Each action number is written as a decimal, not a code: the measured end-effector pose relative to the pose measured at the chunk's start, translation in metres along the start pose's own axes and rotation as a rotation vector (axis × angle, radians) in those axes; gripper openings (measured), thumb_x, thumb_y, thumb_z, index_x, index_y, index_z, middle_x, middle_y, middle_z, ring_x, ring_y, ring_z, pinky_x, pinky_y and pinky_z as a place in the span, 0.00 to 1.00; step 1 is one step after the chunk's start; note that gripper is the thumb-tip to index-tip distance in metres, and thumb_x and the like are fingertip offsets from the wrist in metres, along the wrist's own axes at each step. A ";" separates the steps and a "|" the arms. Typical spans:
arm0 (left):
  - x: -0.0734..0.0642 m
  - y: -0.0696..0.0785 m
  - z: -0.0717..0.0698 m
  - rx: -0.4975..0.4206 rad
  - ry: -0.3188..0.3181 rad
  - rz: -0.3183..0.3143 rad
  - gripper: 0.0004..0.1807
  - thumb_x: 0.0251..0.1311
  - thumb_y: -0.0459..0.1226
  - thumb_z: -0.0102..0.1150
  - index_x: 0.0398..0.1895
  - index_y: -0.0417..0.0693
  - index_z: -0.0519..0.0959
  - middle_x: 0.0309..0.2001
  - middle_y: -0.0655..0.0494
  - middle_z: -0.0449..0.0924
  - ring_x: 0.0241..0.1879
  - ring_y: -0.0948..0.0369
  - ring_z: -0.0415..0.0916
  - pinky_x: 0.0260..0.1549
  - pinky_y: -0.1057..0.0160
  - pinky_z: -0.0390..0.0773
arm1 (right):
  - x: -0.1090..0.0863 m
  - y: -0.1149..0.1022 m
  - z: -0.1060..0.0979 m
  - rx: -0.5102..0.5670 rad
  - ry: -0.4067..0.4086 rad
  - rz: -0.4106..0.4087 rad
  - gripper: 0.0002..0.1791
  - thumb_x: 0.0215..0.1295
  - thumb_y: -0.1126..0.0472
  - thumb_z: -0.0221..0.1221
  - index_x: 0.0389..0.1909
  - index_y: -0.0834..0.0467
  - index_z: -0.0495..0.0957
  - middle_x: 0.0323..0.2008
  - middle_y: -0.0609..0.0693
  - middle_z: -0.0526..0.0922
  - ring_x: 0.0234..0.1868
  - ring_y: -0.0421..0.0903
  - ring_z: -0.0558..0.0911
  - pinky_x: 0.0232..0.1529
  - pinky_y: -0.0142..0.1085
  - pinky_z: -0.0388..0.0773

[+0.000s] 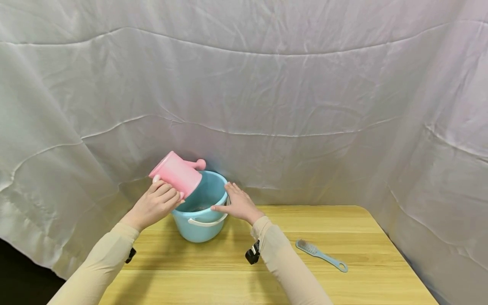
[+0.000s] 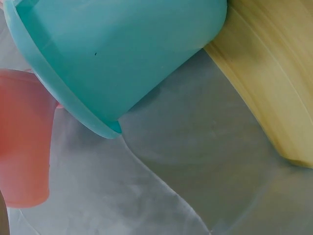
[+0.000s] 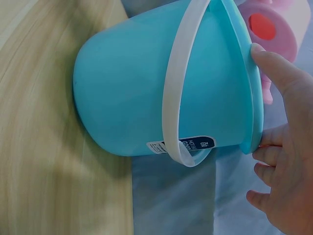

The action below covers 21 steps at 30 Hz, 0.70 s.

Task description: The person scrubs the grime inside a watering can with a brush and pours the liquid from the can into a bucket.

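Observation:
A pink watering can (image 1: 179, 171) is tilted over the left side of a light blue bucket (image 1: 200, 231). My left hand (image 1: 158, 201) grips the can by its handle, and the round-tipped spout points right, past the bucket's far rim. In the right wrist view, a round opening shows in the end of the watering can (image 3: 288, 36) facing the bucket. My right hand (image 1: 242, 205) rests at the bucket's right rim, thumb and fingers spread apart. From the right wrist, the thumb (image 3: 276, 66) touches the rim. The bucket's white handle (image 3: 178, 73) hangs down its side.
A blue brush (image 1: 320, 255) with a holed grip lies on the wooden table (image 1: 213, 284), right of my right forearm. Grey curtain cloth (image 1: 289, 93) hangs close behind the bucket and around the table's far and right edges.

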State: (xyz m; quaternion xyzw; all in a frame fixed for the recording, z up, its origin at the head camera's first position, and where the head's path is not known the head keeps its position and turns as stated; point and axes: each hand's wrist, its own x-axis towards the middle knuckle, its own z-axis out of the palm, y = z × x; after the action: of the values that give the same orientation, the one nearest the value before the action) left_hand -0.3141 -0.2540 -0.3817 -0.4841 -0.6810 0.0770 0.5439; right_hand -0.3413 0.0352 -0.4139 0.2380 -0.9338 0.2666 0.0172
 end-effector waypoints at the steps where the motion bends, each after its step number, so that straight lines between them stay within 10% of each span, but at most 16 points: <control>1: 0.000 0.000 0.000 0.001 0.002 -0.001 0.15 0.73 0.39 0.47 0.33 0.40 0.80 0.28 0.50 0.74 0.32 0.50 0.69 0.41 0.52 0.70 | 0.000 0.000 0.000 -0.001 0.000 0.000 0.56 0.57 0.28 0.58 0.75 0.60 0.52 0.77 0.56 0.51 0.79 0.54 0.47 0.77 0.55 0.49; 21: -0.002 -0.001 0.000 0.029 0.004 0.000 0.14 0.72 0.39 0.49 0.34 0.40 0.80 0.31 0.50 0.77 0.36 0.50 0.73 0.46 0.50 0.72 | 0.001 0.000 0.001 -0.004 -0.002 0.004 0.56 0.57 0.28 0.57 0.75 0.59 0.51 0.77 0.56 0.50 0.79 0.53 0.47 0.77 0.55 0.48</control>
State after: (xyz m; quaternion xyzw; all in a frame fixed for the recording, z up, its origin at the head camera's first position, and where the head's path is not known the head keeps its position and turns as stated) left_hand -0.3149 -0.2560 -0.3817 -0.4762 -0.6789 0.0861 0.5522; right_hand -0.3422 0.0347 -0.4145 0.2362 -0.9349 0.2645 0.0161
